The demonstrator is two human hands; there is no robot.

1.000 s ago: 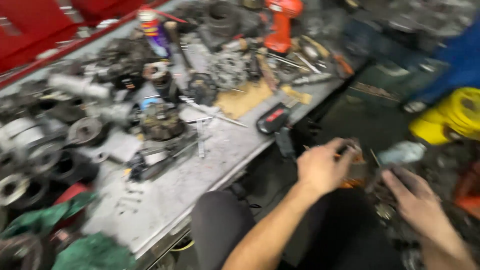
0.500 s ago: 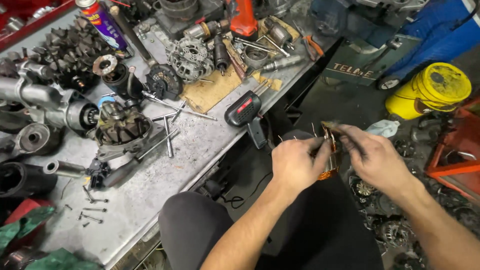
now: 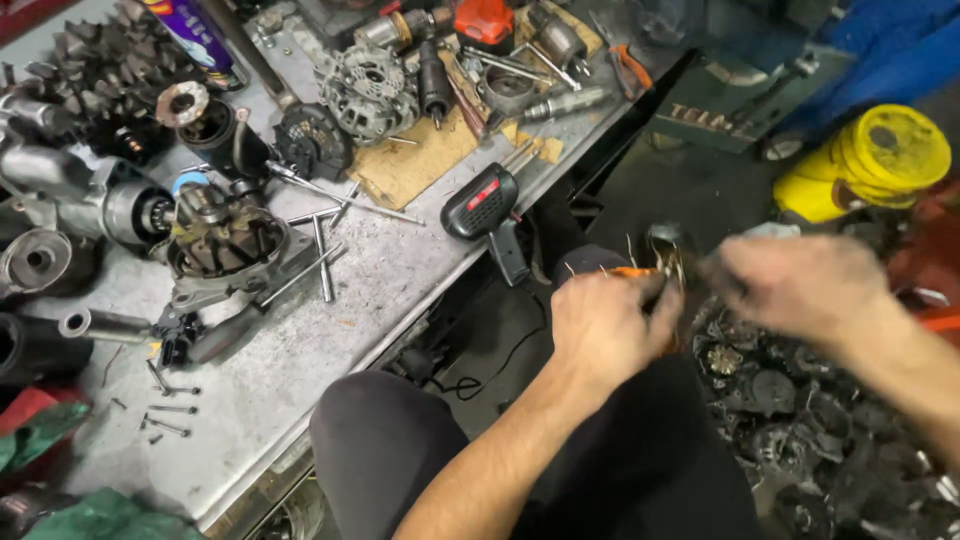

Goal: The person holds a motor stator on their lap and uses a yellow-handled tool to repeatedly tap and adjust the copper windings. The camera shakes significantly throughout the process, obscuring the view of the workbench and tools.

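Clearly your left hand [image 3: 605, 325] is curled shut around a small orange-handled metal part with thin wires [image 3: 660, 268], held above your lap just off the edge of the grey metal worktop [image 3: 330, 330]. It looks light and stiff with wires that bend easily, so grip the handle. Your right hand [image 3: 800, 285] is blurred; I cannot tell how far its fingers are spread.
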